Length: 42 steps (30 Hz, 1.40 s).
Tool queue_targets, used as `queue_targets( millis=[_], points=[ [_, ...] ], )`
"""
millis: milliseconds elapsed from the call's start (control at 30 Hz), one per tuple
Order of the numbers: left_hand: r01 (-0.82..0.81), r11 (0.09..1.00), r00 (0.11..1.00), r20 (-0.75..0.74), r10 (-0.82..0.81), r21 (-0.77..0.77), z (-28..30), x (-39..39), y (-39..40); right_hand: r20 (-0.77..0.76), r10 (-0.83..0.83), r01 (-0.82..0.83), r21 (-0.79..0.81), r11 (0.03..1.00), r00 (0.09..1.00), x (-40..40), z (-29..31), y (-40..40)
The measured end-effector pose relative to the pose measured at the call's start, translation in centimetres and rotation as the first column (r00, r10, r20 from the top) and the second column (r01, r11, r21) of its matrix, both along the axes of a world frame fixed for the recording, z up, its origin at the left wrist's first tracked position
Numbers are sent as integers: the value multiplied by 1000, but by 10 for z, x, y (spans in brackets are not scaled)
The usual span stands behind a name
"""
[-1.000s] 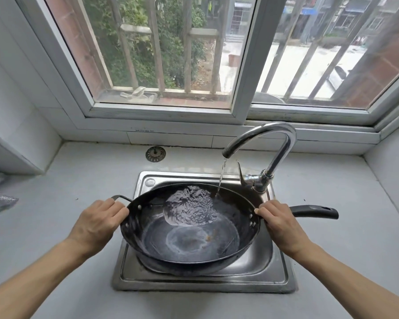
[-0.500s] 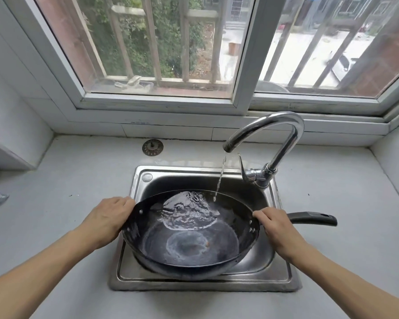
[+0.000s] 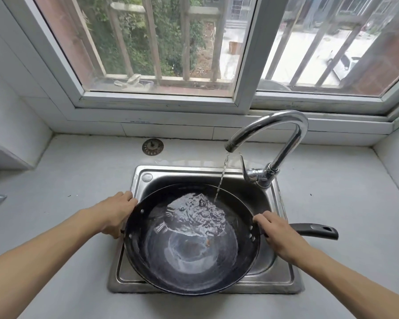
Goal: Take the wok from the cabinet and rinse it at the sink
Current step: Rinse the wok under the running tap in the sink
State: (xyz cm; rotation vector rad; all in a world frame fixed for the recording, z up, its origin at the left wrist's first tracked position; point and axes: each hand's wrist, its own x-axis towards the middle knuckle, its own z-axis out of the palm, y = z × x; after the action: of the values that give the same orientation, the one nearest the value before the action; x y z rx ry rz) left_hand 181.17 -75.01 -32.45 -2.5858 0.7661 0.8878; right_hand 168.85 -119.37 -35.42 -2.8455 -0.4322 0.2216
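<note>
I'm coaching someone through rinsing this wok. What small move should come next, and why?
Probably tilt and swirl the wok. The left hand and right hand hold it on both sides over the sink, and the tap's stream lands only on the far side, where water is pooling; the near wall looks unrinsed.

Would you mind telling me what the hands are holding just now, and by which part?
Both hold the round black metal wok: the left hand grips its left rim, the right hand grips its long black handle at the base.
</note>
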Motion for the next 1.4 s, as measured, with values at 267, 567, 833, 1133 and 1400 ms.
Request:
queue_targets(
  millis=[267,567,833,1133,1400],
  points=[
    [-64,998,994,-84,66,22,8,15,-12,-270,-8,19,38,999,963,15,17,-8],
    [-95,995,992,-82,93,-24,14,2,-3,-140,19,-17,16,1000,990,12,24,-4],
    [-128,981,987,78,141,-144,23,-14,10,29,41,-42,47,998,999,20,39,0],
    [-104,959,923,333,192,-264,35,4,25,244,28,-46,72,996,969,52,56,5],
    [-105,951,857,460,235,-290,45,17,21,365,39,-66,62,996,930,75,58,4]
  ],
)
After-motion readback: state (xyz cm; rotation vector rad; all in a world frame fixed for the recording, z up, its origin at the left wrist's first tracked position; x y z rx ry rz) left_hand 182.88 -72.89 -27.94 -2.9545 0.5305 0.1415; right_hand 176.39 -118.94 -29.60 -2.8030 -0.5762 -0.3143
